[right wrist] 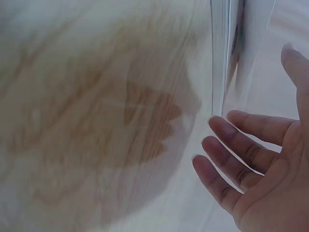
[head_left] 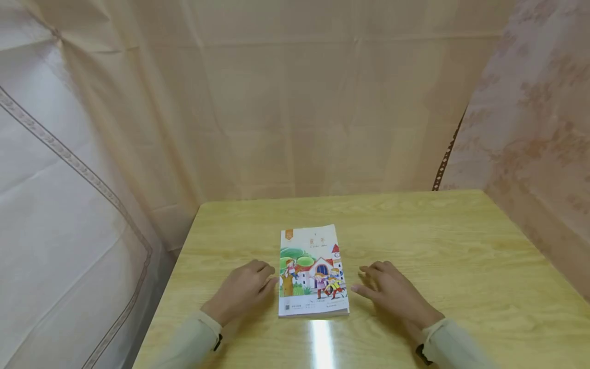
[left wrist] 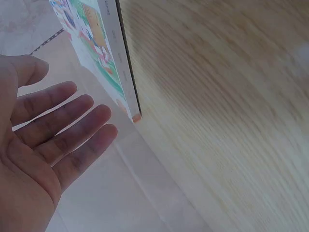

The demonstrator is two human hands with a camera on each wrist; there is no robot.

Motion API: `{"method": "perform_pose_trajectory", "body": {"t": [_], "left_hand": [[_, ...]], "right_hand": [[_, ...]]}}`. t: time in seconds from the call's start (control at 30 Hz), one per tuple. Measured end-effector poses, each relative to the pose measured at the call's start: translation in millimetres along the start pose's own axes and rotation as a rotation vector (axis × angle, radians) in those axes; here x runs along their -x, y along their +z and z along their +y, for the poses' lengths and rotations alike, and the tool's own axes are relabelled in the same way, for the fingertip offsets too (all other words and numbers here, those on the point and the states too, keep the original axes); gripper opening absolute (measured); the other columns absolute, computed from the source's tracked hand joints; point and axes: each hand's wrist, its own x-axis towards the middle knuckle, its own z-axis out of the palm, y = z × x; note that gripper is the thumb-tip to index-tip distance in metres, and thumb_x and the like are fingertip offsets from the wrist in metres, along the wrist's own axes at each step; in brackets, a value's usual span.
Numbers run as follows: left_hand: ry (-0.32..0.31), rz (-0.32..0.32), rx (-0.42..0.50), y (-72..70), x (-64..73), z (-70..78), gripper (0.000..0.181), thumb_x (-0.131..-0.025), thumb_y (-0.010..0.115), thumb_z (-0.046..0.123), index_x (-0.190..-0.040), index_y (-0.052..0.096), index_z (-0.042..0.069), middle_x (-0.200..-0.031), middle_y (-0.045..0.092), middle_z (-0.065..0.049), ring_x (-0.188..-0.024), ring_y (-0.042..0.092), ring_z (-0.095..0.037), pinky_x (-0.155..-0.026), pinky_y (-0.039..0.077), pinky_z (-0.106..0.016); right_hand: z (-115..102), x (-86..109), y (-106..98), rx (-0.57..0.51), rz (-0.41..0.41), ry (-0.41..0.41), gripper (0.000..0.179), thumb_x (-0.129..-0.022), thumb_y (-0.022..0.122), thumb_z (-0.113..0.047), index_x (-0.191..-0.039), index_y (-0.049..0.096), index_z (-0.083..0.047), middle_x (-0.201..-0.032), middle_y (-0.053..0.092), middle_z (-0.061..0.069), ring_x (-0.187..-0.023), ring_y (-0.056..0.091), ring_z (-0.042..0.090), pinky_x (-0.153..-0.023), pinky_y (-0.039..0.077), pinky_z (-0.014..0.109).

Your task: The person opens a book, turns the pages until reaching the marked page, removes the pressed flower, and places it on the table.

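Observation:
A paperback book (head_left: pixel 313 271) with a colourful cover of children and houses lies flat on the wooden table, cover up. My left hand (head_left: pixel 246 287) is just off its left edge, fingers relaxed and slightly apart. In the left wrist view the left hand (left wrist: pixel 53 130) shows an empty palm near the book's spine (left wrist: pixel 123 63). On the other side my right hand (head_left: pixel 392 289) hovers a short way from the book's right edge. The right wrist view shows the right hand (right wrist: pixel 256 164) with loose, spread fingers near the page edges (right wrist: pixel 220 58), holding nothing.
The yellow wood-grain table (head_left: pixel 415 225) extends around the book on all sides. A beige curtain (head_left: pixel 295 113) hangs behind its far edge, with pale patterned cloth (head_left: pixel 544 128) at the right and white cloth (head_left: pixel 50 215) at the left. Light reflects off the table's front.

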Motion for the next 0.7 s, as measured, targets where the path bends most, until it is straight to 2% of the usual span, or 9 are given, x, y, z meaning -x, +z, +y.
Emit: {"method": "perform_pose_trajectory", "body": {"t": [0.2,0.4,0.57,0.7], "left_hand": [[-0.042,-0.12,0.055,2.8,0.1,10.5,0.041,-0.099,0.067,0.044,-0.109,0.074,0.005,-0.106,0.071,-0.008,-0.096,0.069,-0.02,-0.081,0.06,-0.034],[-0.044,-0.216,0.07,9.5,2.2,15.4,0.058,-0.085,0.072,0.063,-0.102,0.073,0.007,-0.092,0.068,0.0,-0.076,0.061,-0.009,-0.068,0.056,-0.024],[-0.044,-0.274,0.087,13.2,4.7,16.5,0.063,-0.08,0.074,0.066,-0.103,0.072,0.008,-0.089,0.064,0.002,-0.073,0.053,-0.005,-0.067,0.054,-0.022],[-0.019,-0.278,0.072,15.6,6.2,18.4,0.056,-0.082,0.075,0.063,-0.097,0.071,0.01,-0.083,0.059,0.005,-0.069,0.047,-0.004,-0.063,0.05,-0.02]], "right_hand": [[-5.0,5.2,7.3,-0.002,-0.033,-0.026,0.077,-0.088,0.064,-0.07,-0.126,0.071,-0.003,-0.114,0.065,0.003,-0.103,0.058,0.02,-0.093,0.053,0.047],[-5.7,9.0,12.3,0.018,-0.044,-0.058,0.081,-0.082,0.065,-0.076,-0.121,0.074,-0.005,-0.105,0.062,-0.003,-0.096,0.057,0.015,-0.088,0.055,0.043],[-7.4,10.1,11.3,0.01,-0.052,-0.098,0.081,-0.082,0.066,-0.076,-0.12,0.074,-0.005,-0.105,0.062,-0.001,-0.095,0.057,0.015,-0.085,0.054,0.042],[-10.0,10.2,11.7,0.006,-0.05,-0.132,0.08,-0.083,0.066,-0.075,-0.12,0.075,-0.005,-0.104,0.061,-0.004,-0.091,0.052,0.011,-0.081,0.052,0.036]]}}
